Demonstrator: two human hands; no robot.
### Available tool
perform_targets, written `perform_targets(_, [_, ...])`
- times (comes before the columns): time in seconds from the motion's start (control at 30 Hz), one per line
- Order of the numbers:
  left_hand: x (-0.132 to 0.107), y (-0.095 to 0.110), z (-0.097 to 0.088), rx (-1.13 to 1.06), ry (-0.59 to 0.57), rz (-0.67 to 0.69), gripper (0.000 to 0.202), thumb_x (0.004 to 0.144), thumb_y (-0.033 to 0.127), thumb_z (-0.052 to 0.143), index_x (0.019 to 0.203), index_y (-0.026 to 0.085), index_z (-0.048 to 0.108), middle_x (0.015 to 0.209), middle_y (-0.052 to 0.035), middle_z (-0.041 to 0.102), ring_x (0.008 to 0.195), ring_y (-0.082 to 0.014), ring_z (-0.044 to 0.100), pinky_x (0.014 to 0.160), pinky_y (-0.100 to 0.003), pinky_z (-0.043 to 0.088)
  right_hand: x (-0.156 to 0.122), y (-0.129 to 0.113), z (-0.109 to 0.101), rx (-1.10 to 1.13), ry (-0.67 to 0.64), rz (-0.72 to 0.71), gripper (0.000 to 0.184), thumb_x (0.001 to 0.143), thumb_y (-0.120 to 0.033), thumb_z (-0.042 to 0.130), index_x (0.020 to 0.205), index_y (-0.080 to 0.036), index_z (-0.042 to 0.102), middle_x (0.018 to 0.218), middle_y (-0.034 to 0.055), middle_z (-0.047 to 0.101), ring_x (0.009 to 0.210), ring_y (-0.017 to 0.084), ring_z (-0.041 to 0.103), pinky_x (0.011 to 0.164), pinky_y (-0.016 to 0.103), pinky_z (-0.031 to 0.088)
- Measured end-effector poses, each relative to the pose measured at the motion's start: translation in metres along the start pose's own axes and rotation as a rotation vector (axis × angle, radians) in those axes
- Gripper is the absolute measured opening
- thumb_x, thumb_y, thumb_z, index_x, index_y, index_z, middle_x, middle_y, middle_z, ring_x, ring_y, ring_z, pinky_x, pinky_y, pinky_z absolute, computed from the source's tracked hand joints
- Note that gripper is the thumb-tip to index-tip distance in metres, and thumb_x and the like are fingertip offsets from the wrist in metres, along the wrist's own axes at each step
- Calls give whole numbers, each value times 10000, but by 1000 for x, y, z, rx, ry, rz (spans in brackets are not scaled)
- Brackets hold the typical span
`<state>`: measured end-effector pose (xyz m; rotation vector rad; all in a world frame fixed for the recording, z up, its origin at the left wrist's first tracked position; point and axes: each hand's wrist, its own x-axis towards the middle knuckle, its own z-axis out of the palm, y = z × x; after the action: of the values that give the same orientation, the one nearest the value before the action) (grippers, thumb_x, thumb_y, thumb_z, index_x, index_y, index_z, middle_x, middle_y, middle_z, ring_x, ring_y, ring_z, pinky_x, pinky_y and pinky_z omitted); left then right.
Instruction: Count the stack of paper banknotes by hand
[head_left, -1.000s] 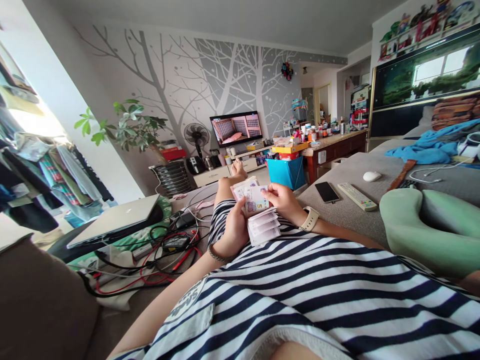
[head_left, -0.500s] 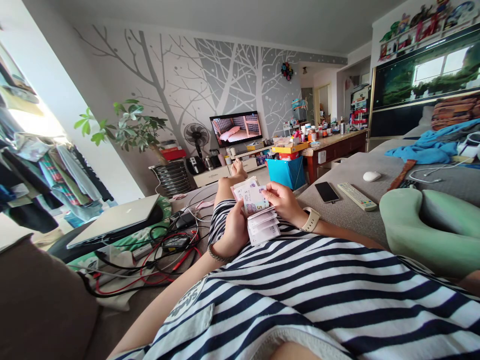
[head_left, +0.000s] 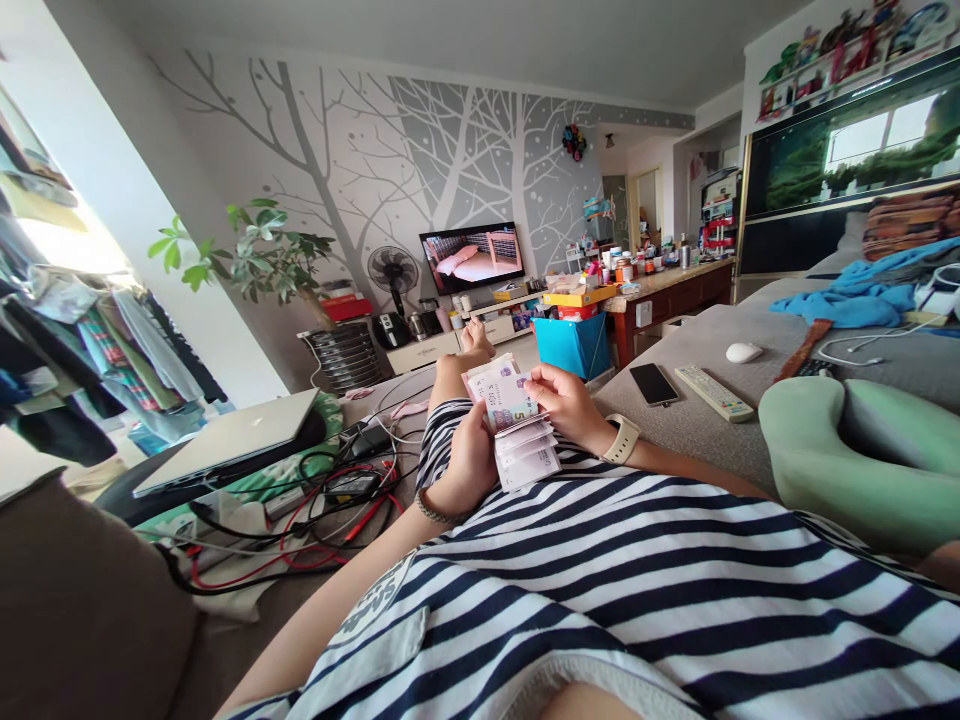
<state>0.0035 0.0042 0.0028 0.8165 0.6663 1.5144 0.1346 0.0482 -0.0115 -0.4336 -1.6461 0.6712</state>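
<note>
I lie back in a navy and white striped shirt (head_left: pixel 615 580) with both hands over my lap. My left hand (head_left: pixel 469 455), a bead bracelet at its wrist, is closed around a stack of pinkish banknotes (head_left: pixel 514 420). My right hand (head_left: pixel 570 400), with a cream watch (head_left: pixel 621 437) on the wrist, pinches the right edge of the top note, which shows a 5. Lower notes fan out below the hands. My bare feet (head_left: pixel 476 335) show beyond the notes.
A closed silver laptop (head_left: pixel 232 440) and tangled red and black cables (head_left: pixel 315 510) lie at my left. On the grey sofa at right rest a phone (head_left: pixel 654 383), a remote (head_left: pixel 712 392), a white mouse (head_left: pixel 744 352) and a green cushion (head_left: pixel 862 450). A television (head_left: pixel 472 255) plays ahead.
The top banknote has slid slightly down and left between my fingers. The television picture has changed. My arms stay in place.
</note>
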Motion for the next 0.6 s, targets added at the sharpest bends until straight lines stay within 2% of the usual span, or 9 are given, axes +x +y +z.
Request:
perform_targets(0.23, [-3, 2, 2, 25, 41, 22, 253, 833, 196, 493, 977, 120, 687, 819, -67, 744, 809, -238, 711, 768, -342, 566, 0, 0, 0, 4, -4, -7, 225, 874, -379, 516, 817, -164, 554, 726, -13, 534, 646, 116, 470, 598, 231, 356])
perform_targets(0.6, [-3, 1, 3, 29, 23, 17, 255, 838, 206, 485, 967, 118, 687, 835, -77, 743, 828, -245, 708, 765, -345, 565, -1, -3, 0, -36, 11, 4, 293, 888, -436, 489, 760, -174, 523, 676, -18, 487, 614, 116, 417, 565, 233, 322])
